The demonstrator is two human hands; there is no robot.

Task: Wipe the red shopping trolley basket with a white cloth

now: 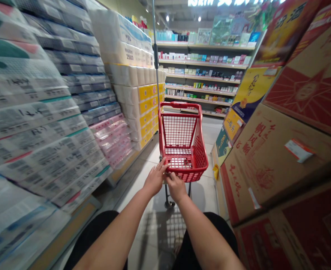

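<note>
A red plastic shopping cart (pixel 179 173) with a grid basket stands in front of me in the aisle. My left hand (pixel 155 178) rests at the near left corner of its rim, fingers stretched out and slightly apart. Close beside it, my right hand (pixel 176 186) has its fingers curled over the near rim; the fingertips are partly hidden. A thin upright pole (pixel 156 56) rises along the cart's left side. Through the grid, the basket floor shows no goods.
Packs of tissue (pixel 41 112) and toilet rolls (pixel 138 108) are stacked high on the left. Cardboard cartons (pixel 266 157) line the right side closely. Shelves of small boxes and bottles (pixel 201 78) cross the far end. Pale tiled floor (pixel 145 167) runs between the stacks.
</note>
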